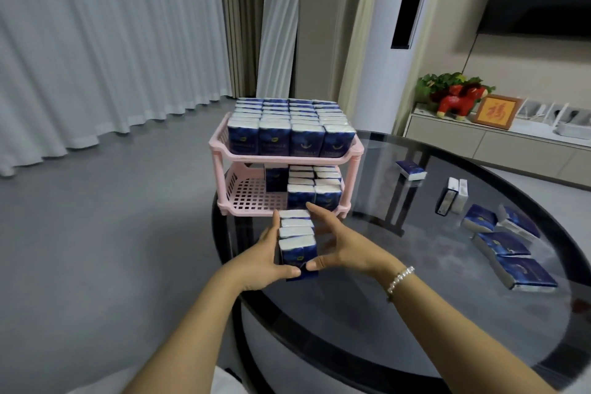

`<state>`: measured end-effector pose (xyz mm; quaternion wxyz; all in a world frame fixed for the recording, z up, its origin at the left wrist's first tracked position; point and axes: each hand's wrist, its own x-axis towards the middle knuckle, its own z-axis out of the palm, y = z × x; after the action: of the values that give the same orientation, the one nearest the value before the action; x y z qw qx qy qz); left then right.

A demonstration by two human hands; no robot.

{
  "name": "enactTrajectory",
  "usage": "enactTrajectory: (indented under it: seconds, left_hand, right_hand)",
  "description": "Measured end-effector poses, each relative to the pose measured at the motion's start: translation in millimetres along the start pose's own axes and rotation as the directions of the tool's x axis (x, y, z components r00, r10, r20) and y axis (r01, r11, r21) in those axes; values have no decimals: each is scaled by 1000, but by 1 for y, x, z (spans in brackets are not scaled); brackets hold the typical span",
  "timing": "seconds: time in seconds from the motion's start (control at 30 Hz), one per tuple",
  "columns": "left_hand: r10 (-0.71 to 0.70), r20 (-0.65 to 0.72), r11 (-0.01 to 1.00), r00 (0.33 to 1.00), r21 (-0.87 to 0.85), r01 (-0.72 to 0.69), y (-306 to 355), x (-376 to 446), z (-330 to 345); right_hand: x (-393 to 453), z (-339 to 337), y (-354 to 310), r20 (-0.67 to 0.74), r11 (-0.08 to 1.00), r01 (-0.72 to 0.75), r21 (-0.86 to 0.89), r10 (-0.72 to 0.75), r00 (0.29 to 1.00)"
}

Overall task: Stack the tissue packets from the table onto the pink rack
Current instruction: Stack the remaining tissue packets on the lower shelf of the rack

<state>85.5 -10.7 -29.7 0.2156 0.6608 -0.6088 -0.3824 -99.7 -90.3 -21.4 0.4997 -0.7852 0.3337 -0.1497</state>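
both hands are working one batch: the left hand [268, 261] and right hand [335, 249] press a short row of tissue packets [297, 241] between them, fingers clamped on its sides, just near of the pink rack [220, 144] on the glass table [383, 313]. the top shelf looks full; the lower shelf is filled only on its right. i'd guess the row goes into that bare left part next, kept squeezed so it doesn't buckle. loose packets [502, 246] wait at right.
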Motion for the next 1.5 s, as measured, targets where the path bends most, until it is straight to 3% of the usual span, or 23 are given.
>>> enactTrajectory:
  seconds: [0.27, 0.57, 0.77, 0.9, 1.1, 1.27, 1.5]
  left_hand:
    - [-16, 30, 997, 999, 76, 14, 0, -1, 1]
    - [29, -122, 998, 992, -54, -35, -11, 8, 5]
    - [58, -224, 987, 973, -133, -90, -18, 9, -22]
    - [49, -247, 986, 968, -142, -86, -27, 19, -50]
    - [3, -257, 994, 966, -106, -32, -35, 50, -71]
    - [27, -252, 991, 967, -119, -58, -34, 71, -78]
    - [61, -275, 986, 959, -135, -101, -29, 93, -77]
  right_hand:
    - [6, -13, -12, 60, 980, -3, -201, 15, 998]
    - [28, -15, -19, 105, 925, -37, -379, 82, 991]
    - [51, -7, -30, 52, 961, 35, -275, -21, 998]
    - [74, -3, -46, -10, 895, 125, -429, -143, 990]
    - [107, -7, -48, -80, 821, 107, -560, -182, 980]
    - [125, -15, -48, -85, 845, 116, -522, -187, 979]
    - [148, -23, -38, -134, 917, -26, -399, -30, 991]
